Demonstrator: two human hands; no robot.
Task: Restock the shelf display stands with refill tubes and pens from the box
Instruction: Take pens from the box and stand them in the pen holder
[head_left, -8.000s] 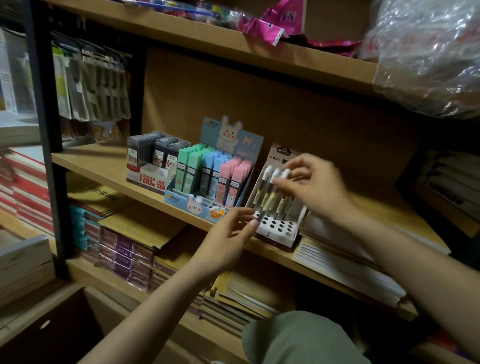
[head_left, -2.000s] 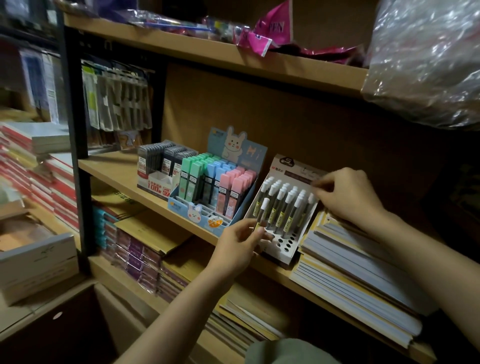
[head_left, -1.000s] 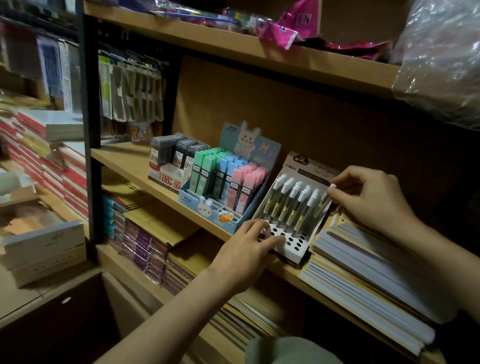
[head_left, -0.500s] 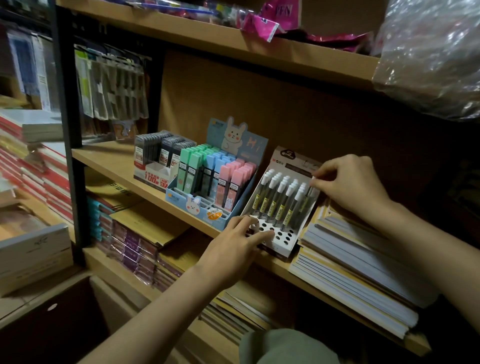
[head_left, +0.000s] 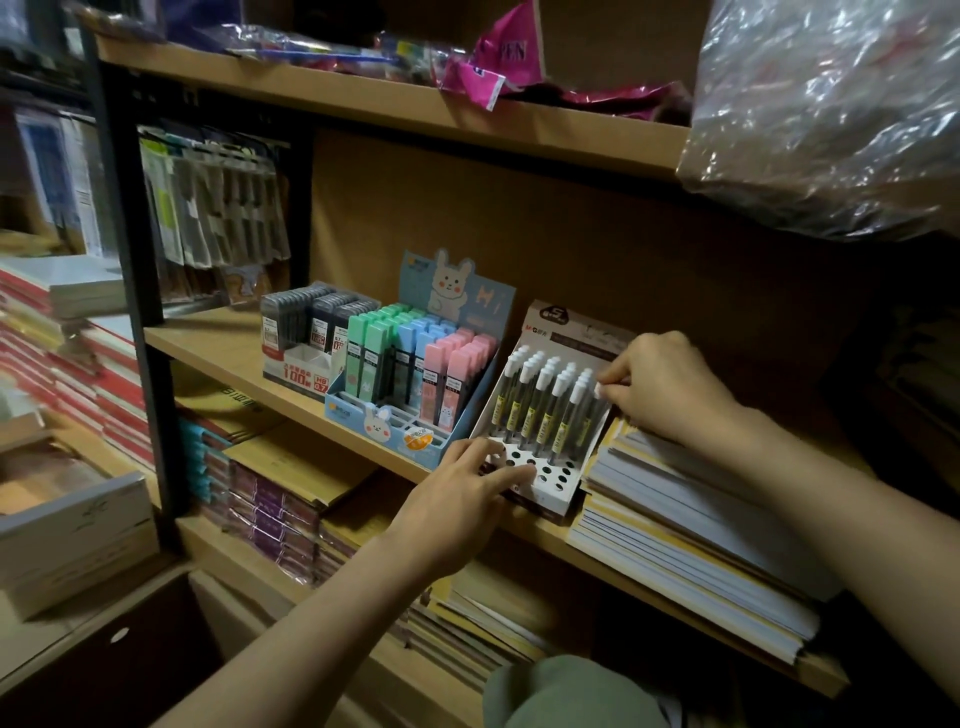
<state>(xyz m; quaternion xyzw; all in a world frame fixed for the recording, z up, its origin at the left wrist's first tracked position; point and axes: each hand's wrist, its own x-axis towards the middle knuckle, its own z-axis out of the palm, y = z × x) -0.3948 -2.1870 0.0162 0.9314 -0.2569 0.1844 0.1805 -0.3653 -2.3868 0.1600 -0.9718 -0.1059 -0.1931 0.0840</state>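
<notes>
Pens (head_left: 543, 410), white-capped, upright in stand (head_left: 545, 480)

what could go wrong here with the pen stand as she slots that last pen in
The white pen stand sits at the shelf's front edge; if the left hand resting on it slips, it could tip off. The right hand pinches a pen beside tightly packed pens, so it might knock neighbours askew.

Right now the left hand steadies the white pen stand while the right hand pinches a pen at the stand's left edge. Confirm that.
Not quite. The right hand pinches a pen at the right edge of the stand, not the left; the head view shows it. The left hand does rest on the stand's front.
</notes>
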